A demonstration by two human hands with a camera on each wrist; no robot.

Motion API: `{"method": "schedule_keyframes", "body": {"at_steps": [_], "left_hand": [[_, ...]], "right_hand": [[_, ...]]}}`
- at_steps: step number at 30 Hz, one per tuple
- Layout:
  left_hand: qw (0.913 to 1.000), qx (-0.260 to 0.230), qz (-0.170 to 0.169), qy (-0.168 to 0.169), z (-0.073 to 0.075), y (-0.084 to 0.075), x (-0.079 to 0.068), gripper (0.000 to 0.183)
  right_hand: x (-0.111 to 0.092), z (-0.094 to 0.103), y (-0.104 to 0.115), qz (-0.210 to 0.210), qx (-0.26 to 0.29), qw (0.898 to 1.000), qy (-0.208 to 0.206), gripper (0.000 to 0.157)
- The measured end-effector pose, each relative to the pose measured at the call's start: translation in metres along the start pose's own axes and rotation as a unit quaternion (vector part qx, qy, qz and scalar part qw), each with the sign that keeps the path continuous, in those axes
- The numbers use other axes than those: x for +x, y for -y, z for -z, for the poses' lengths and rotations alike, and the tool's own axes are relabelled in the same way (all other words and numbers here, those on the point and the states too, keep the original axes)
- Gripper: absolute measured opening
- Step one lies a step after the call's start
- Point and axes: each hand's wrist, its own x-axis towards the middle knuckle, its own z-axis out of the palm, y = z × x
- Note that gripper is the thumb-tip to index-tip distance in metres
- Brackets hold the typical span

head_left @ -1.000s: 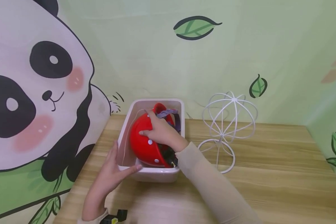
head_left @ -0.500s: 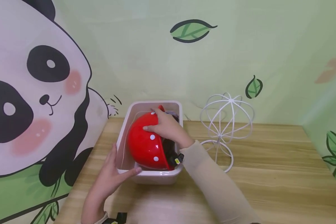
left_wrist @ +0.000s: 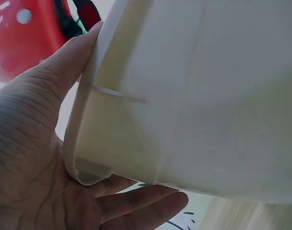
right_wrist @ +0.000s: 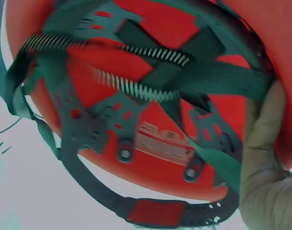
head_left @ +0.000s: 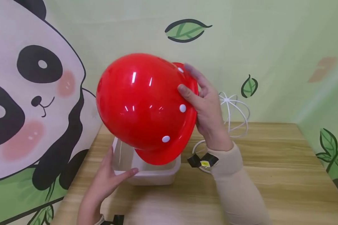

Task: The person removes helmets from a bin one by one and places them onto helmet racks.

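A red hard hat (head_left: 140, 97) with white dots hangs tilted above a white plastic bin (head_left: 157, 178), its dome to the left. My right hand (head_left: 208, 109) grips its brim, thumb on the outer shell and other fingers partly hidden behind the rim. In the right wrist view the dark suspension straps (right_wrist: 194, 79) and headband (right_wrist: 107, 191) show inside the shell. My left hand (head_left: 104, 178) holds the near left corner of the bin, thumb over the rim; the left wrist view shows the fingers (left_wrist: 151, 203) under the bin's outer wall.
A white wire stand (head_left: 228, 109) with a round ring base stands to the right on the wooden table (head_left: 270, 175), partly hidden by the right hand and sleeve. Behind the table hangs a green backdrop (head_left: 129, 28) printed with a panda and leaves.
My right hand has lifted the hard hat up out of the bin, toward the camera. The left hand stays at the bin's corner. The camera view has shifted slightly.
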Motion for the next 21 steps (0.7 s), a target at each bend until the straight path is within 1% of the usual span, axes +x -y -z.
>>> {"method": "schedule_keyframes", "body": {"at_steps": [3, 5, 8, 12, 15, 16, 18, 21], "left_hand": [[0.9996, 0.019, 0.022, 0.005, 0.002, 0.000, -0.001, 0.129], [0.9989, 0.032, 0.033, 0.008, 0.002, -0.001, -0.002, 0.131], [0.9984, 0.043, 0.034, 0.012, 0.002, -0.002, -0.002, 0.133], [0.9983, 0.051, 0.024, 0.009, 0.001, -0.002, -0.004, 0.132], [0.9981, 0.055, 0.026, 0.005, 0.001, -0.001, -0.006, 0.132], [0.9982, 0.054, 0.025, 0.004, 0.002, -0.001, -0.006, 0.132], [0.9983, 0.053, 0.025, 0.004, 0.002, 0.000, -0.007, 0.132], [0.9984, 0.051, 0.023, 0.004, 0.003, 0.000, -0.007, 0.132]], "right_hand": [[-0.010, 0.005, 0.015, 0.040, 0.035, 0.998, -0.026, 0.054], [-0.016, 0.010, 0.023, 0.061, 0.048, 0.996, -0.038, 0.053], [-0.023, 0.024, 0.036, 0.096, 0.057, 0.992, -0.055, 0.051], [-0.028, 0.052, 0.050, 0.132, 0.106, 0.983, -0.070, 0.050], [-0.031, 0.077, 0.056, 0.143, 0.158, 0.973, -0.090, 0.054], [-0.032, 0.085, 0.057, 0.151, 0.165, 0.970, -0.097, 0.056], [-0.035, 0.100, 0.058, 0.150, 0.190, 0.963, -0.119, 0.060], [-0.038, 0.121, 0.054, 0.148, 0.194, 0.959, -0.147, 0.064]]}}
